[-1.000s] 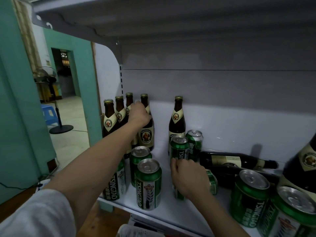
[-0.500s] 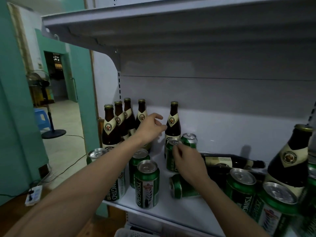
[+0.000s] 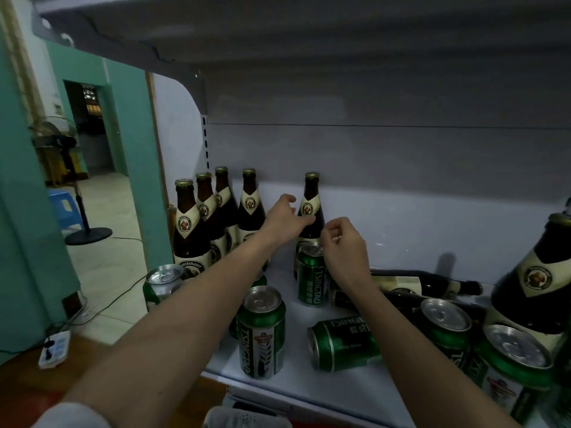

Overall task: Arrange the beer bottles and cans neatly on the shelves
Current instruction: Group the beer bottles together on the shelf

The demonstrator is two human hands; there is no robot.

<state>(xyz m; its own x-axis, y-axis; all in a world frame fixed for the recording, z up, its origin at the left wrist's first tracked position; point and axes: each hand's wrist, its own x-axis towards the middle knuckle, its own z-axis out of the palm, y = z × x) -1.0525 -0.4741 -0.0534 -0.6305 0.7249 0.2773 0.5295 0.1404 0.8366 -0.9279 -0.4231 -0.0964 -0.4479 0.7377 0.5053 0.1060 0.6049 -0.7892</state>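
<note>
Several brown beer bottles (image 3: pixel 205 211) stand in a tight group at the back left of the white shelf (image 3: pixel 296 386). One more brown bottle (image 3: pixel 310 199) stands alone to their right. My left hand (image 3: pixel 285 216) reaches to this lone bottle with spread fingers, its thumb at the bottle's shoulder. A green Tsingtao can (image 3: pixel 312 279) stands upright in front of that bottle. Just above and right of the can's top hovers my right hand (image 3: pixel 343 242), fingers loosely curled and holding nothing. Another green can (image 3: pixel 343 344) lies on its side near the front.
Upright cans stand at the front (image 3: pixel 262 332), the left edge (image 3: pixel 163 278) and the right (image 3: pixel 446 325). Two dark bottles (image 3: pixel 429 284) lie flat behind my right arm; a large bottle (image 3: pixel 537 279) stands far right. The upper shelf (image 3: pixel 278 32) hangs low overhead. A fan (image 3: pixel 71 186) stands on the floor left.
My left hand left the grouped bottles and moved right to the lone bottle. My right hand lifted off the upright can's top and rose a little.
</note>
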